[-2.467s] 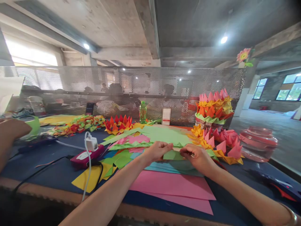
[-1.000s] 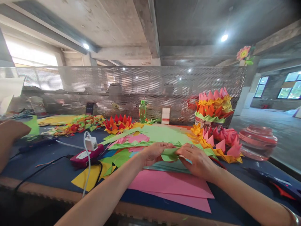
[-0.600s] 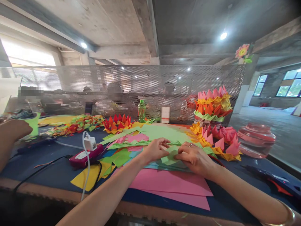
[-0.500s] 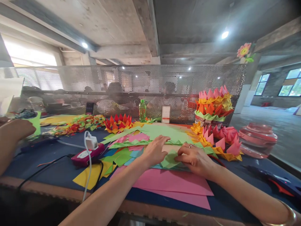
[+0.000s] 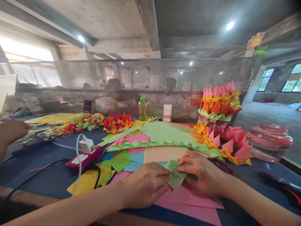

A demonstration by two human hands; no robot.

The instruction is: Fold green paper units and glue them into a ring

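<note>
Between my hands is a small light-green sheet of paper point(image 5: 176, 177), raised over a stack of pink sheets point(image 5: 188, 201). My left hand point(image 5: 147, 185) is closed at the sheet's left edge, fingers curled and pressed together. From the other side my right hand point(image 5: 203, 174), with a ring on one finger, pinches its right edge. Just beyond them a long zigzag-folded green paper strip point(image 5: 155, 144) runs across the table. A tan sheet point(image 5: 164, 153) and blue paper point(image 5: 135, 164) lie under and beside it.
A purple power strip point(image 5: 83, 160) with a white charger point(image 5: 87, 146) stands left. Folded paper flowers point(image 5: 217, 100) are stacked at right, near a clear jar point(image 5: 270, 141). A green bottle point(image 5: 142, 110) stands by the mesh divider point(image 5: 150, 81). Another person's hand point(image 5: 13, 133) is at far left.
The light-green sheet has been lifted from the pile and brought nearer. My left hand has moved down and closed on its edge. The other person's hand no longer shows green paper.
</note>
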